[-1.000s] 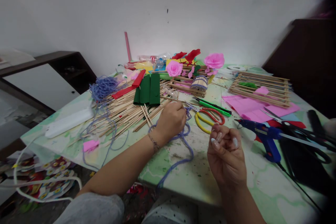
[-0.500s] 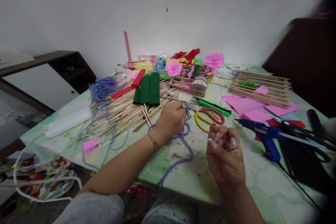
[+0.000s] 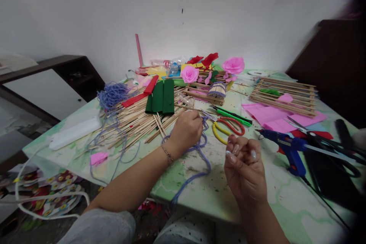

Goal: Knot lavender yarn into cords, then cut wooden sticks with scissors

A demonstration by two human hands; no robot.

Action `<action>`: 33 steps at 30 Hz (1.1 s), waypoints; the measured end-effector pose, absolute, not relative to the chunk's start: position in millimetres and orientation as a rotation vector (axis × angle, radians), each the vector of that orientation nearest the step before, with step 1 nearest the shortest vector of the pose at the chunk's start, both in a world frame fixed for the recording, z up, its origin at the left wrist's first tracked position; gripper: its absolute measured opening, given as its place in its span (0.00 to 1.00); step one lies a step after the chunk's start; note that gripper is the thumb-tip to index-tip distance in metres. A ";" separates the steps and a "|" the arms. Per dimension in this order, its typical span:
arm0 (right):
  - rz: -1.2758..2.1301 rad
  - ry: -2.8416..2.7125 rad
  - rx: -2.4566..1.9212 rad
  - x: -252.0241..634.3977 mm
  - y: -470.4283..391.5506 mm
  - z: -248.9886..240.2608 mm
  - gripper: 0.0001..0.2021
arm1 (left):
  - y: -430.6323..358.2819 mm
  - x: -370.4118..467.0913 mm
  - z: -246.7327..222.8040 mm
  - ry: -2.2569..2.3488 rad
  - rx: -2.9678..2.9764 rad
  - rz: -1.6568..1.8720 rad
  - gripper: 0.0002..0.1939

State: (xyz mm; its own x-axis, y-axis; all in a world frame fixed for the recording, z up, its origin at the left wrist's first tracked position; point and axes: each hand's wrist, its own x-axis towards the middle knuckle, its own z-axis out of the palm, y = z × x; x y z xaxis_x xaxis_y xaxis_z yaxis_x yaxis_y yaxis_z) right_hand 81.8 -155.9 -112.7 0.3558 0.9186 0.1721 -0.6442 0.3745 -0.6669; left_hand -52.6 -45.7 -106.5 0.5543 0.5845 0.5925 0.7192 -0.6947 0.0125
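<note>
My right hand (image 3: 247, 171) has edged left, fingers curled. Left hand (image 3: 187, 131) stays by the yarn (image 3: 202, 174); can't tell whether either grip pinches anything.

Consists of purple yarn (image 3: 199, 175), soft and slack; lies tangled in loose loops on table (image 3: 223, 194), curves toward near edge.

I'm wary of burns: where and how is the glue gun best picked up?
Probably take the glue gun by its handle, from the near side: the handle angles nearer, while the nozzle points left and the glue stick juts out rightward.
</note>
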 end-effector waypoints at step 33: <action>0.828 -1.025 -1.217 100.5 -158.8 -100.2 0.10 | -50.6 -55.7 -97.4 -1.066 -2.506 -1.322 0.09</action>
